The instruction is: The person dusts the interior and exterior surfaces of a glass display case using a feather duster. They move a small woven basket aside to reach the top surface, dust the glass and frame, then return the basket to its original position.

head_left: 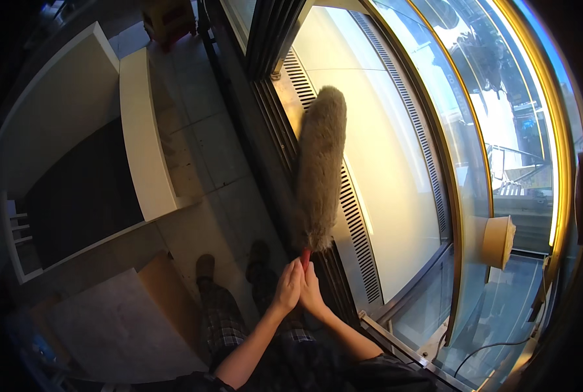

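Note:
A fluffy grey-brown duster [322, 166] points away from me, its head over the sliding-door track [276, 127] and the near edge of a lit display case. Its red handle [305, 258] sits between my palms. My left hand [288, 288] presses on the handle from the left, and my right hand [312, 290] meets it from the right, palm to palm. Below the duster, the case has a cream floor panel [384, 147] with a slotted metal vent strip [359, 232] along its near side.
Curved glass [460, 147] with a gold-lit edge encloses the case on the right, beside a round tan tub [498, 242]. A black cable [492, 347] runs at lower right. To the left stand a white open cabinet [144, 137] and a grey-topped box [120, 323] on the tiled floor [222, 152].

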A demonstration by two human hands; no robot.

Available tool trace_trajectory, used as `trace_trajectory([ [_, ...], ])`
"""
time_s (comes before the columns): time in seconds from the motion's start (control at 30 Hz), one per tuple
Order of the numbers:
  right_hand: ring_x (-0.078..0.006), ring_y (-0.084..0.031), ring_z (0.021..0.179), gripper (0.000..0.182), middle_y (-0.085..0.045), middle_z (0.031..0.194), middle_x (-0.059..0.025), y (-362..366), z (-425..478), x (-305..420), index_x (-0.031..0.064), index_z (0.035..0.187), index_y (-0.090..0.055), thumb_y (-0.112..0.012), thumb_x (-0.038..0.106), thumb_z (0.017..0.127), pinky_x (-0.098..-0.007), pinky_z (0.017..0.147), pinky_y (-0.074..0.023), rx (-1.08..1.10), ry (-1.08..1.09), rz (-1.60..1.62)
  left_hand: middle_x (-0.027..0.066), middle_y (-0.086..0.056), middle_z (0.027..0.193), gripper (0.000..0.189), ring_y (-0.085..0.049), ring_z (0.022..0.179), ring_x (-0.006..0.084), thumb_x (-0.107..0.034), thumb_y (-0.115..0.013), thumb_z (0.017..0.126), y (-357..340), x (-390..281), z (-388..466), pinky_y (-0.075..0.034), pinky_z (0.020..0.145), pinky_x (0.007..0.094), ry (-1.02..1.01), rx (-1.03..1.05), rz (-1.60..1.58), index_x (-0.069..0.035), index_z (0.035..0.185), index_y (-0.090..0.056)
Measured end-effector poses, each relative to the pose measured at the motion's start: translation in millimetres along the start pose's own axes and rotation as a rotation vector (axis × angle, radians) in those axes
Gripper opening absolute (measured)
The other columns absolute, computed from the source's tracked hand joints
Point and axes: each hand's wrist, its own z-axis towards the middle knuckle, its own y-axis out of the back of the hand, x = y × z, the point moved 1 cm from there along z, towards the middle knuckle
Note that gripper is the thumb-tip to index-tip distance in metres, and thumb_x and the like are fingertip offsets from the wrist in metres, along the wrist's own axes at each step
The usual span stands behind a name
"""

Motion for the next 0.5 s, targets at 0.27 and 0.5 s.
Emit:
trace_trajectory([
  [0.27,-0.0423,-0.055,0.082,0.046,-0.054,0.084,-0.0296,-64,-71,1,-0.0076,0.113,-0.02,-0.044,0.015,0.08,-0.0421,0.065,-0.046,0.043,0.178,0.101,0.01,-0.057,0.084,0.026,-0.056,0.072,0.0126,-0.021,-0.049,0.086,73,-51,-11,-0.044,0.064,0.0239,0.297,0.325,0.186,0.004,0.093,-0.049],
  [0.5,-0.035,-0.057,0.072,0.047,-0.058,0.072,-0.0203,-37,-89,80,0.0007,0.112,-0.037,-0.045,0.037,0.083,-0.0398,0.063,-0.0433,0.298,0.241,-0.043,0.013,-0.055,0.07,0.022,-0.056,0.057,0.0279,-0.015,-0.052,0.082,115,-121,36,-0.044,0.052,0.038,0.144,0.168,0.358,0.004,0.091,-0.044],
])
